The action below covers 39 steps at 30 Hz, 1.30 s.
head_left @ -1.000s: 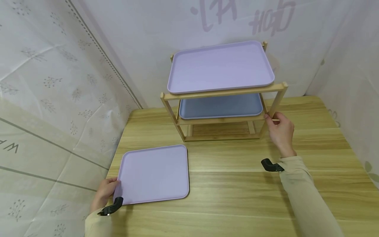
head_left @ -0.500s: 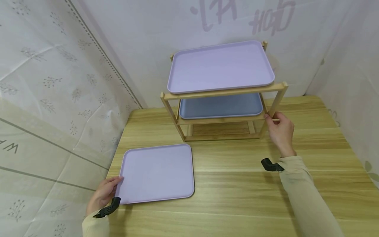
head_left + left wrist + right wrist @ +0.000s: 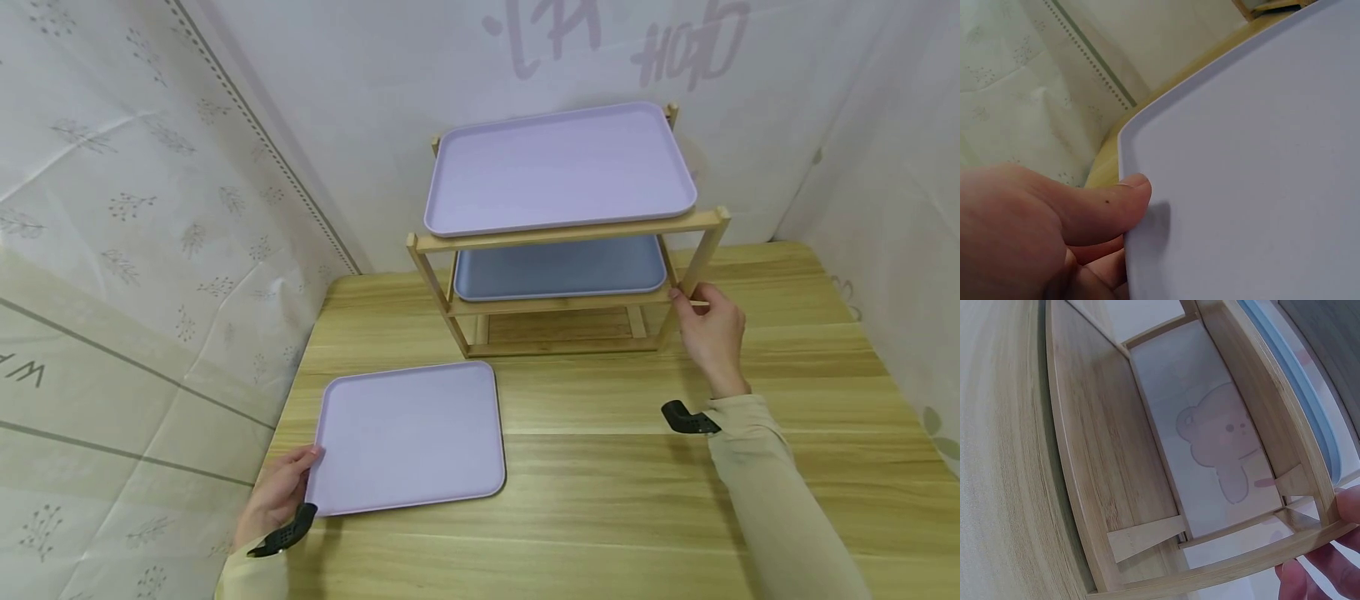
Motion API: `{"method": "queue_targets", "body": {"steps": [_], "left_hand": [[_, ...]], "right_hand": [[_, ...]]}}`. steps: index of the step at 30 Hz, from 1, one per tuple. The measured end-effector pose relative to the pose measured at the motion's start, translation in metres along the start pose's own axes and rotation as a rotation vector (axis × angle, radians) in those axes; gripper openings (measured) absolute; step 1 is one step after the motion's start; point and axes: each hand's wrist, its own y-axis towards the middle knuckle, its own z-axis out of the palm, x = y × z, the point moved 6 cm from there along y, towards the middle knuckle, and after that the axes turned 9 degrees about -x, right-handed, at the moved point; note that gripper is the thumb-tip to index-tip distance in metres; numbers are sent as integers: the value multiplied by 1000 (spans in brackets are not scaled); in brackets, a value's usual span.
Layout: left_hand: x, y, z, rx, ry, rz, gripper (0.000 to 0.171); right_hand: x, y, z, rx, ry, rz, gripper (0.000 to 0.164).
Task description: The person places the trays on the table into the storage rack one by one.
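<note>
My left hand (image 3: 281, 490) pinches the left edge of a lilac rectangular tray (image 3: 410, 437), held low over the table. In the left wrist view the thumb (image 3: 1107, 209) lies over the tray's rim, with other fingers partly hidden beneath. A wooden tiered rack (image 3: 562, 307) stands at the back. Another lilac tray (image 3: 558, 167) lies on its top tier, and a blue tray (image 3: 562, 271) on the middle one. My right hand (image 3: 711, 333) grips the rack's right front upright at middle-tier height; in the right wrist view fingertips (image 3: 1294, 578) touch the wooden bar (image 3: 1229, 565).
The rack's bottom shelf (image 3: 558, 327) bears no tray. A wood-grain table (image 3: 600, 492) extends in front of the rack and to its right. Patterned cloth (image 3: 135, 250) hangs along the left, back and right sides.
My left hand has shifted the lower lilac tray to the right and slightly away from me, towards the rack. The right hand and rack have stayed in place.
</note>
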Motion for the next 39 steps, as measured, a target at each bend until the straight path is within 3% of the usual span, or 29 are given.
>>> {"method": "queue_targets", "body": {"steps": [12, 16, 24, 31, 39], "left_hand": [[2, -3, 32, 104, -58, -4, 20], [2, -3, 41, 112, -23, 12, 17], [-4, -6, 64, 164, 10, -5, 38], [-11, -5, 83, 121, 2, 32, 30], [-13, -7, 106, 137, -2, 27, 38]], "right_hand": [[1, -1, -1, 11, 9, 14, 34], [3, -1, -1, 11, 11, 6, 34], [1, 0, 0, 18, 1, 17, 34], [1, 0, 1, 31, 6, 19, 35], [2, 0, 1, 34, 13, 16, 36]]}}
